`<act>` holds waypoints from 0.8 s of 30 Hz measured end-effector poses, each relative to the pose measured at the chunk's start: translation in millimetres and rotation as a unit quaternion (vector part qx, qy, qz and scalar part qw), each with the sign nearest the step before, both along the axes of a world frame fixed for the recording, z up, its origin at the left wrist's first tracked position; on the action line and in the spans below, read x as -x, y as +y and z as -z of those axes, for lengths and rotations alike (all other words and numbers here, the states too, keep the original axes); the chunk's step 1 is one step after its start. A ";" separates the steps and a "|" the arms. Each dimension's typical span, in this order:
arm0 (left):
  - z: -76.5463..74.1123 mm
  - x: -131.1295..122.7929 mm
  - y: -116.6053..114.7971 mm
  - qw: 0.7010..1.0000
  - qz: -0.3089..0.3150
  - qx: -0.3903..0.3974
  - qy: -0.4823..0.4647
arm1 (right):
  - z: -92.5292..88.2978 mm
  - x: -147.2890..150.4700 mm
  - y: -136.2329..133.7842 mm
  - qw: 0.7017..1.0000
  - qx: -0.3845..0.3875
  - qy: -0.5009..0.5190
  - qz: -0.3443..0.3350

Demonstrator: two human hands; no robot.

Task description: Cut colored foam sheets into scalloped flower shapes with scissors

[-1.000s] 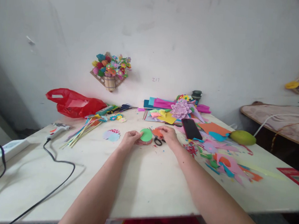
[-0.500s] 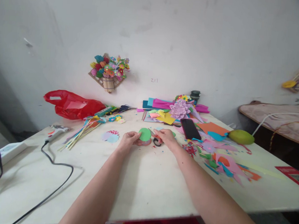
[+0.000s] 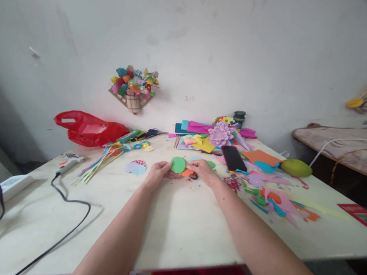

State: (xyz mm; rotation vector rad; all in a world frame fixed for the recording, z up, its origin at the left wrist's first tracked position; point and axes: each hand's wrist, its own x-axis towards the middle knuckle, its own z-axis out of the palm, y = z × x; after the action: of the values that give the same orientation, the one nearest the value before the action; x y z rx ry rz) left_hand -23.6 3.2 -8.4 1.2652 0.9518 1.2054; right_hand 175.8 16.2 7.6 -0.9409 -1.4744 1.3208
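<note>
My left hand pinches the left edge of a green paper circle held just above the white table. My right hand is closed on an orange paper piece that tucks under the circle's right side. The black handles of a pair of scissors peek out from under my right hand. Both forearms reach in from the near edge.
A phone, a purple paper flower and stacked coloured sheets lie behind my hands. Paper scraps and a green fruit are to the right. A glue gun with cord, sticks and a red bag are on the left.
My right hand has slid left from the scissors, bringing the orange piece against and under the green circle. The left hand has stayed where it was.
</note>
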 end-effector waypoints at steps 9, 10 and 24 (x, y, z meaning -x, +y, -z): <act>-3.8 -3.7 -4.5 0.999 0.030 0.022 0.016 | 2.7 5.3 -1.5 0.999 -0.017 -0.021 0.018; -3.6 -3.9 -4.5 0.999 0.021 0.022 0.020 | 3.5 6.0 -0.8 0.998 -0.032 -0.036 0.035; -8.6 0.3 1.1 0.980 -0.178 0.039 -0.083 | 22.0 8.9 17.7 0.939 -0.155 -0.188 0.241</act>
State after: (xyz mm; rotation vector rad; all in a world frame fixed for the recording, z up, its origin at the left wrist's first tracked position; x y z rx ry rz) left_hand -23.9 4.3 0.2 0.9391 1.1202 1.5102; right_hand 166.9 33.9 -14.4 -1.2852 -1.5431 0.5517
